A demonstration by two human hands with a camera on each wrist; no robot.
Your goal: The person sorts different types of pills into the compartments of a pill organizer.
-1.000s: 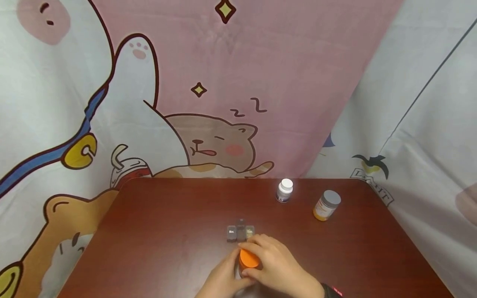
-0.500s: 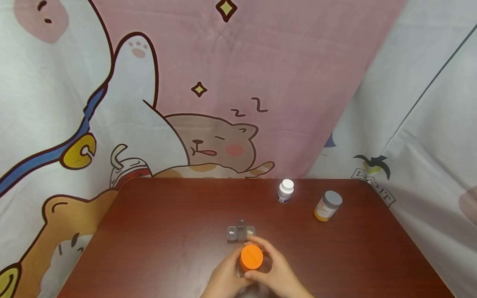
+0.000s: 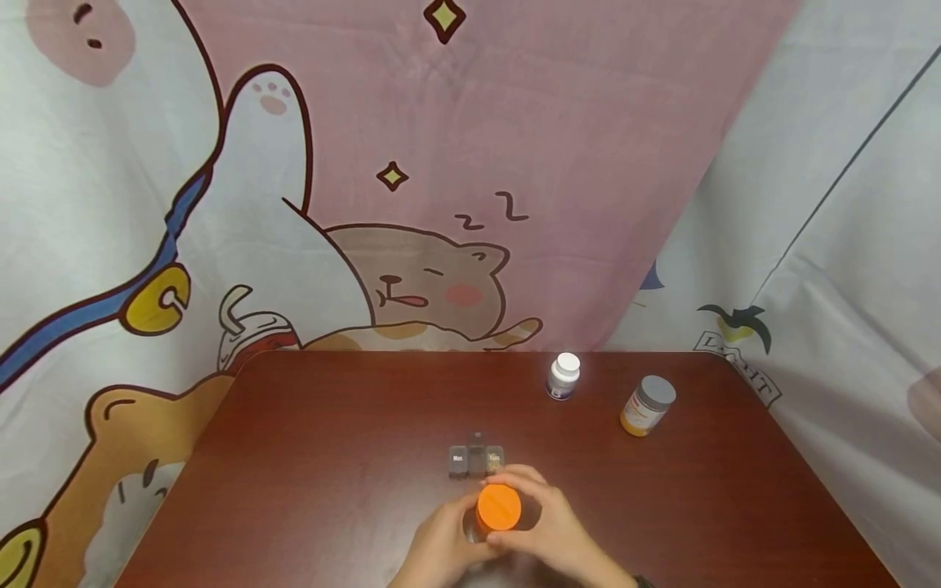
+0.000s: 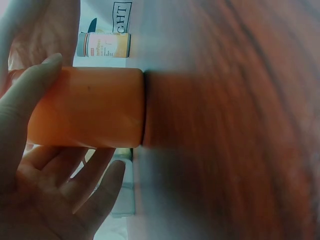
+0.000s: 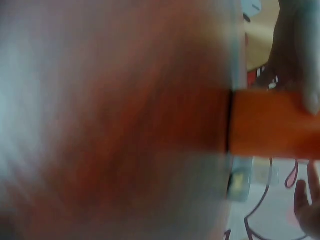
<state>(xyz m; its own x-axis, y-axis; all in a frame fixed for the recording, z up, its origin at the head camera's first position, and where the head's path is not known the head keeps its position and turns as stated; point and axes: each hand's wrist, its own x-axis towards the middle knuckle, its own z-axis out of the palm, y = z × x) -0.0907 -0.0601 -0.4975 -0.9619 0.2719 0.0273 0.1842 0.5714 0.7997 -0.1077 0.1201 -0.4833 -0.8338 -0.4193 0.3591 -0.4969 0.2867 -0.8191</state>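
An orange pill bottle [image 4: 90,107] stands upright on the table between both hands, its round orange cap [image 3: 499,507] facing up. The left hand [image 3: 443,543] grips the bottle's side, thumb across its body and other fingers behind. On the other side, the right hand [image 3: 553,527] holds the cap's edge between thumb and fingers. Just beyond the hands lies a small dark translucent pill organizer [image 3: 458,462] with printed day lids. Its middle compartment's lid stands raised, and yellowish contents show at its right compartment. The right fingers partly overlap that end in the head view.
A white bottle [image 3: 564,376] stands near the table's back edge, right of centre. Farther right is a grey-lidded jar [image 3: 647,406] with an orange base. Printed cloth [image 3: 603,163] hangs behind the dark red wooden table [image 3: 331,425].
The right hand has shifted round the cap, first opening its grip, then closing its fingers at the rim again. More of the cap's top shows now. The left hand has barely moved.
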